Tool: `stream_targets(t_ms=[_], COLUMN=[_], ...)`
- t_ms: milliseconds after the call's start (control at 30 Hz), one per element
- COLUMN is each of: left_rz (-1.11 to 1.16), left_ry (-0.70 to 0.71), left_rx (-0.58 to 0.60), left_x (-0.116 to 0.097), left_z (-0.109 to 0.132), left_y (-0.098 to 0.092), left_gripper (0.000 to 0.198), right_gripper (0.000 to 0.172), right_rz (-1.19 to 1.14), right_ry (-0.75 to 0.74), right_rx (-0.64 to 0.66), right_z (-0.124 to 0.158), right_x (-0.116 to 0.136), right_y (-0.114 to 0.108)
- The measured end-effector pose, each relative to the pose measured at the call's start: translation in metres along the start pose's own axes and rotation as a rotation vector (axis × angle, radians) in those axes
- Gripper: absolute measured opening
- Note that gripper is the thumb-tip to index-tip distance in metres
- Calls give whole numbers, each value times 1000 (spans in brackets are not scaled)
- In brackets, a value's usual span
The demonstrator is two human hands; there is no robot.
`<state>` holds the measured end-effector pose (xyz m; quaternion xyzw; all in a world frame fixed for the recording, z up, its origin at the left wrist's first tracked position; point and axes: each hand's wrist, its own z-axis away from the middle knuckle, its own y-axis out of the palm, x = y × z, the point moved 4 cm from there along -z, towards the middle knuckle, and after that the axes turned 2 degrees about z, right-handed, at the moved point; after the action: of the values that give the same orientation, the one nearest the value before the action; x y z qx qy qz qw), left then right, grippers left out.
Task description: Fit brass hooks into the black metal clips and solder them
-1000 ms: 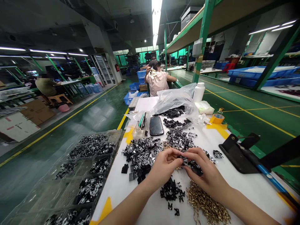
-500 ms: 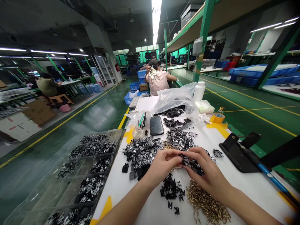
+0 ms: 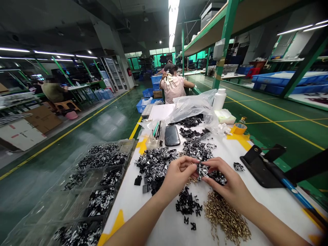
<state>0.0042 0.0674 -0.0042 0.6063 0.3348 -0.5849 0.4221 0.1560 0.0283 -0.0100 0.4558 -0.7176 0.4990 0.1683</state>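
Note:
Over the white table [image 3: 269,205], my left hand [image 3: 176,177] and my right hand [image 3: 228,182] meet fingertip to fingertip, both pinched on one small black and silver clip [image 3: 202,169] held between them. Under the hands lie a pile of small black plastic parts [image 3: 188,205] and a heap of brass chain pieces [image 3: 227,220]. A larger mound of black and silver clips [image 3: 155,164] lies just left of my left hand, and another mound [image 3: 197,148] sits just beyond the fingers.
A clear divided tray [image 3: 102,181] filled with clips hangs off the table's left edge. A phone [image 3: 171,135], a plastic bag of black parts [image 3: 192,112], a white bottle [image 3: 219,99] and a tape roll [image 3: 238,128] stand farther back. A black hand tool [image 3: 263,167] lies right. People sit at benches beyond.
Both hands have lifted slightly and drawn in, the clip now raised between the fingertips. The camera has tilted a little downward.

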Motion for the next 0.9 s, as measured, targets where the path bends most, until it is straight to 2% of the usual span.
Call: stream_targets(t_ms=[133, 267, 467, 600, 667, 733, 833, 900], left_rz=[28, 38, -29, -93, -155, -248, -410, -516], left_ry=[68, 85, 74, 105, 142, 197, 287, 333], left_rx=[38, 36, -9, -20, -62, -107, -156, -193], left_x=[-5, -7, -5, -4, -8, -16, -30, -39], left_z=[3, 3, 2, 0, 0, -1, -2, -2], left_y=[3, 4, 2, -2, -8, -16, -32, -43], left_gripper=[17, 16, 13, 15, 17, 17, 15, 15], right_gripper=[27, 29, 30, 27, 27, 26, 28, 30], right_rz=[-222, -214, 7, 216, 366, 518, 655, 677], right_ry=[195, 181, 6, -79, -76, -56, -38, -28], right_rx=[55, 40, 23, -23, -51, -4, 94, 101], right_z=[0, 1, -1, -6, -8, -7, 0, 4], right_x=[-6, -6, 2, 0, -10, -24, -46, -55], right_y=[1, 2, 7, -8, -22, -32, -36, -35])
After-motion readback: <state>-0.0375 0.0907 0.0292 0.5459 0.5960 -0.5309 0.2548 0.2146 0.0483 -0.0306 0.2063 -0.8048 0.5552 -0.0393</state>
